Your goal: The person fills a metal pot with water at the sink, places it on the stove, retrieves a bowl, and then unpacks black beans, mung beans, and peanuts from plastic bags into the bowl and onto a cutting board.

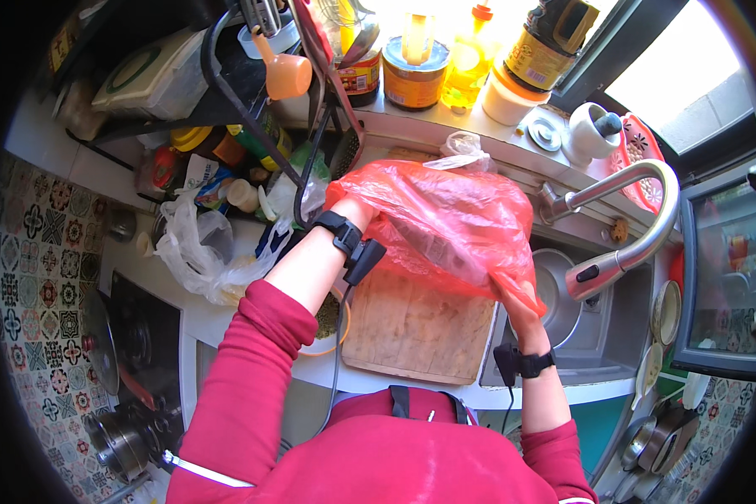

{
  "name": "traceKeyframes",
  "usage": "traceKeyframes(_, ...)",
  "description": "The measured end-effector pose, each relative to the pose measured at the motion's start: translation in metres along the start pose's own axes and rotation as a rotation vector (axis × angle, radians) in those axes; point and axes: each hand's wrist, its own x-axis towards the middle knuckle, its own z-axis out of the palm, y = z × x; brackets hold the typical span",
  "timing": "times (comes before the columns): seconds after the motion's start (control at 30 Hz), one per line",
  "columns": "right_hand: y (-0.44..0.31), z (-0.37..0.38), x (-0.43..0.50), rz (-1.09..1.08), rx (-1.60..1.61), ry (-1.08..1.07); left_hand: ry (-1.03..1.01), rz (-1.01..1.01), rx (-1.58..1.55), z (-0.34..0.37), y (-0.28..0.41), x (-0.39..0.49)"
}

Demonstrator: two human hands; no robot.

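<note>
A thin red plastic bag (441, 220) is spread between my two hands above the back of a wooden cutting board (419, 327). My left hand (360, 211) holds the bag's left side, its fingers mostly hidden by the film. At the lower right corner, my right hand (524, 312) grips the bag, and the red film covers its fingers. Something pale shows faintly through the film, too blurred to name. Both wrists carry black straps with small devices and cables.
Right of the board lies a grey sink (611, 334) with a metal pan (551, 296) under a steel faucet (630, 252). A black rack (252, 120) and a white plastic bag (195, 252) stand left. Jars and an oil bottle (469, 69) line the sill. A bowl (327, 327) sits beside the board.
</note>
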Motion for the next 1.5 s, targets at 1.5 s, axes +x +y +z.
traceKeyframes(1.5,-0.262,-0.006,-0.012,-0.505,0.257,-0.027,0.331,0.841,0.012,0.019,0.132,-0.211)
